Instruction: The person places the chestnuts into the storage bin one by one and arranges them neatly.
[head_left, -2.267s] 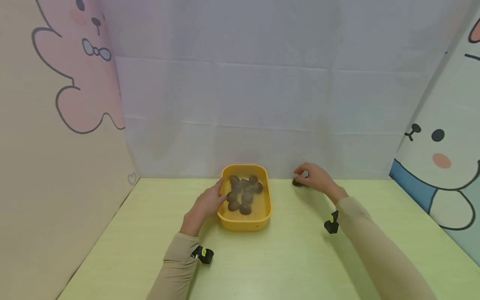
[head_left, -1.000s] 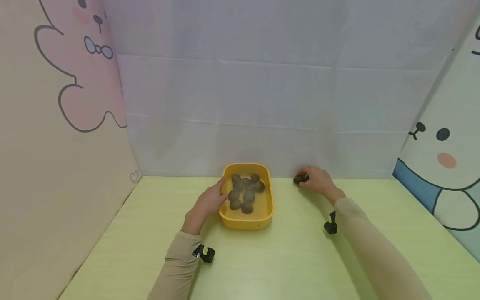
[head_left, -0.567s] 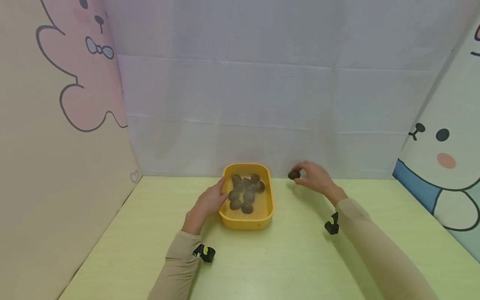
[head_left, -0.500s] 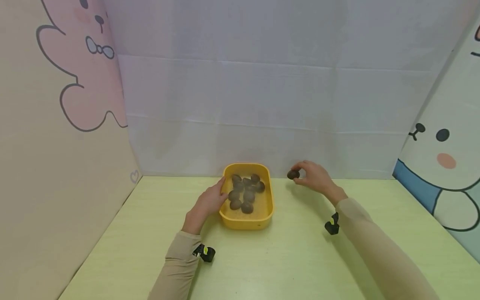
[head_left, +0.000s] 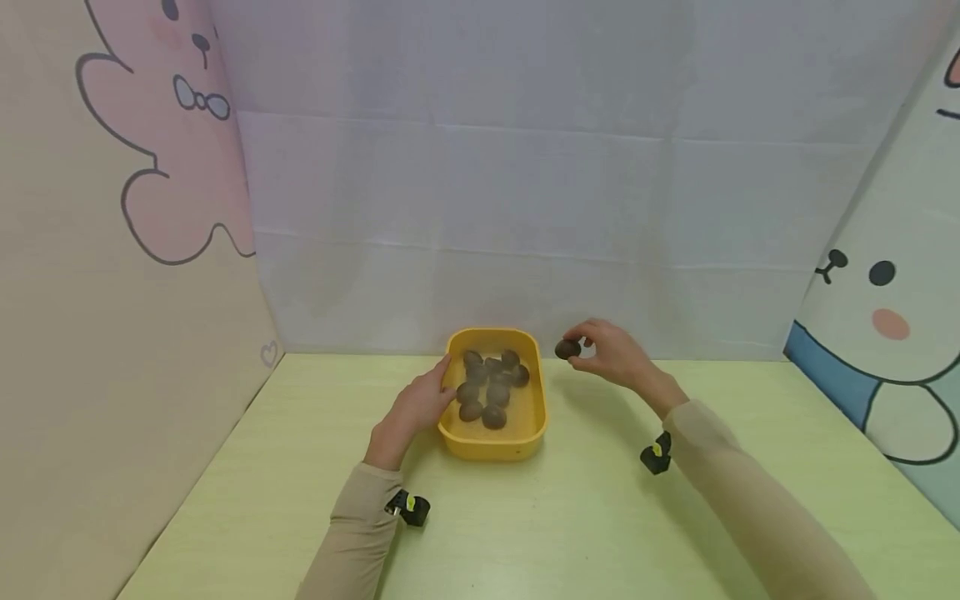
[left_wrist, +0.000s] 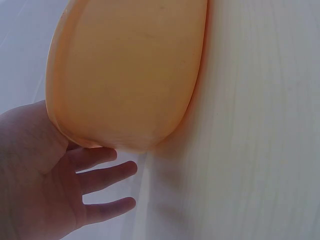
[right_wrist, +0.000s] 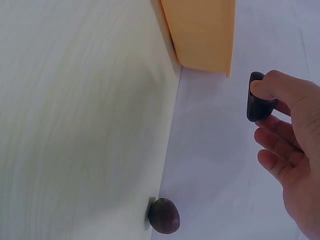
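A yellow plastic tub (head_left: 491,450) stands at the back of the table, with several dark, smooth stones (head_left: 493,417) on its floor. My left hand (head_left: 414,408) holds its left rim, thumb over the edge. In the left wrist view, the other fingers (left_wrist: 107,177) spread along the outside of the wall. Between thumb and fingertips my right hand (head_left: 611,354) pinches one dark stone (head_left: 567,349), raised just right of the tub. The right wrist view has another stone (right_wrist: 164,216) on the table by the back wall; in the head view the right hand hides it.
The pale green table (head_left: 525,533) meets a white cloth wall (head_left: 465,192) right behind the tub. Side panels with cartoon animals (head_left: 187,167) close off left and right. A small black camera (head_left: 656,454) sits on each wrist.
My right hand has picked up a dark stone from the table and carried it left toward the tub. The left hand stays on the tub's rim.
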